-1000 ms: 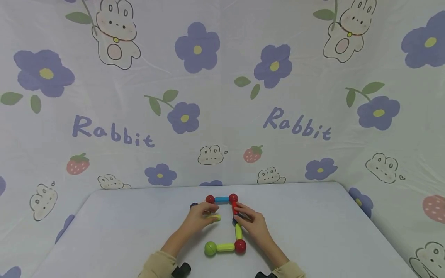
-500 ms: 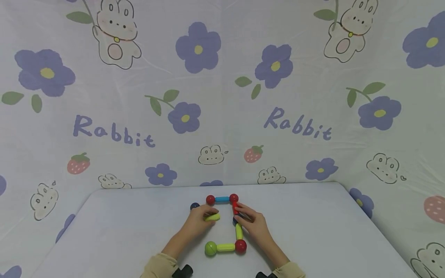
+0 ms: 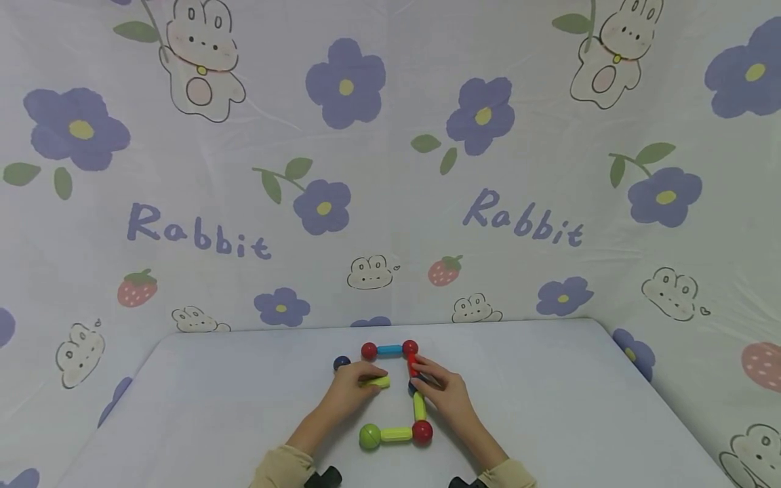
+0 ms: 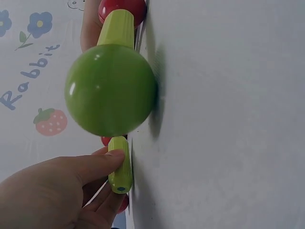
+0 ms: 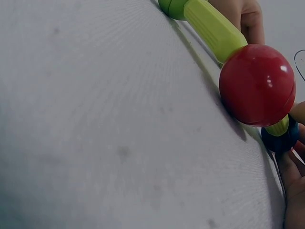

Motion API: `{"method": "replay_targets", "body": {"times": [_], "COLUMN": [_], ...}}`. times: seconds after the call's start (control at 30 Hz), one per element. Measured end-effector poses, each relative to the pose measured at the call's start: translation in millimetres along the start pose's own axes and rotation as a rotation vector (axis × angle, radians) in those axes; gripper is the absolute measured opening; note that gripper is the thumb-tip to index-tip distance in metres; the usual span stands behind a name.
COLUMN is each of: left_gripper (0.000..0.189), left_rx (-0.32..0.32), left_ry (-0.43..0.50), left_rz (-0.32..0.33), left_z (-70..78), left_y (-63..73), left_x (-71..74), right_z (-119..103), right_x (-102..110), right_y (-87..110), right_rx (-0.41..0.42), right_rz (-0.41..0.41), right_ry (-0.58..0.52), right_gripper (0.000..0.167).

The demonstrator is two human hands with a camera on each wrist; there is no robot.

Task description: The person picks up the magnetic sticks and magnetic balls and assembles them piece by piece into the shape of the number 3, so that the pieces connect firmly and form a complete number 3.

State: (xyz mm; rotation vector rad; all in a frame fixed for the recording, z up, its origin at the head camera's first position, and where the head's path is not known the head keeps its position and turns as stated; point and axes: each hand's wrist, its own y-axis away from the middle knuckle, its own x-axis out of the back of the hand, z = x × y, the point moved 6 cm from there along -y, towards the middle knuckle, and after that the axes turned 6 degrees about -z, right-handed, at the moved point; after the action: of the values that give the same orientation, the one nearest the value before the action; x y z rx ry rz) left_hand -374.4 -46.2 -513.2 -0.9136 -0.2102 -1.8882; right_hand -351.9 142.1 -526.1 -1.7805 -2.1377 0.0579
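In the head view my left hand (image 3: 348, 392) pinches a short yellow-green rod (image 3: 379, 382) between thumb and fingers; one end faces the camera in the left wrist view. Across from it, my right hand (image 3: 450, 398) grips a dark blue ball (image 5: 280, 139) that joins a red rod (image 3: 411, 367) to another yellow-green rod (image 3: 419, 407). The red rod runs back to a red ball (image 3: 410, 348). Toward me, the chain turns at a larger red ball (image 3: 422, 432), and a further yellow-green rod (image 3: 396, 434) leads left to a green ball (image 3: 369, 436).
At the far end, a blue rod (image 3: 389, 350) links the back red ball to a second red ball (image 3: 369, 350). A separate dark blue ball (image 3: 342, 364) sits just beyond my left hand. All lies on a white table (image 3: 549, 407) before a printed cloth backdrop (image 3: 390, 169).
The rod in my left hand has shifted slightly to the right, and the fingers have adjusted around it. My right hand and the joined pieces stay in place.
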Motion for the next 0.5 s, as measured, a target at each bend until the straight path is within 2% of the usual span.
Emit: {"method": "replay_targets", "body": {"times": [0.27, 0.5], "left_gripper": [0.028, 0.028], "left_rx": [-0.045, -0.047], "left_ry": [0.018, 0.053], "left_rz": [-0.021, -0.049], "left_z": [3.1, 5.2], "left_y": [-6.0, -11.8], "left_x": [-3.9, -6.6], "right_z": [-26, -28], "right_x": [-2, -3], "right_y": [4.2, 2.0], "right_rx": [-0.003, 0.001], "right_rz": [-0.025, -0.03], "right_ry": [-0.021, -0.012], "right_gripper": [0.032, 0.032]}}
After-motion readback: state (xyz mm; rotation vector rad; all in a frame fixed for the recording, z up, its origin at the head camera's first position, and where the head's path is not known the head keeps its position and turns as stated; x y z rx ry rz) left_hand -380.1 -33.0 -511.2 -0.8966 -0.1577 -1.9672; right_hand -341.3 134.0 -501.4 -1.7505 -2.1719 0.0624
